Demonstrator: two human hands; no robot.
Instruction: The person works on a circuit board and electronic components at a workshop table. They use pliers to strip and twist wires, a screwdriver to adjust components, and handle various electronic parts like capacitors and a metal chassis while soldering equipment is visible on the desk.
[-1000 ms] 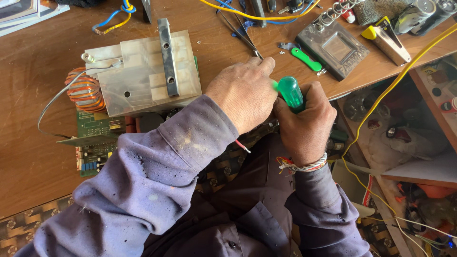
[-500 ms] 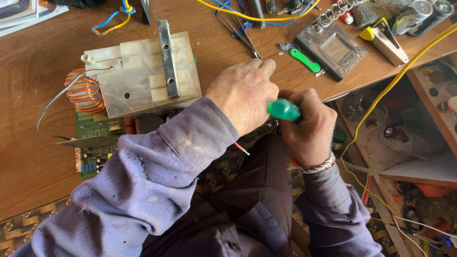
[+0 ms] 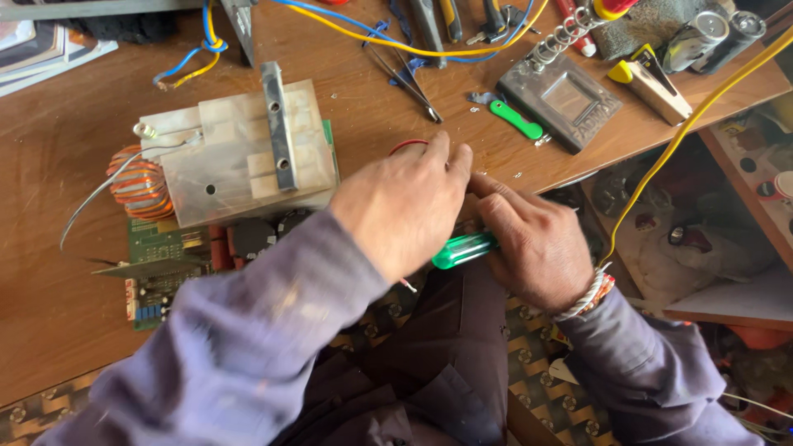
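At the far left of the brown wooden workbench (image 3: 49,215) a coil of orange copper wire (image 3: 136,183) sits against a block of pale, scuffed metal plates with a grey bar screwed across its top (image 3: 248,149), and under that block a green printed circuit board (image 3: 157,264) juts toward the bench's near edge. To the right of the block, the left hand (image 3: 401,211) comes in from a grey-violet sleeve (image 3: 248,347), palm down and knuckles up, its fingers close together and stretched forward to the bench edge, where the tips meet those of the other hand; what they press on is hidden beneath them. A screwdriver with a translucent green plastic handle (image 3: 464,248) lies almost level just below and between the two hands, its left end poking out under the heel of the left hand. The right hand (image 3: 533,244) curls over the handle's right end, fingers clamped around it and the forefinger reaching up and left. Further back on the bench lie a small green-handled tool (image 3: 516,120) and a flat grey metal case with a window (image 3: 559,101), well apart from both hands.
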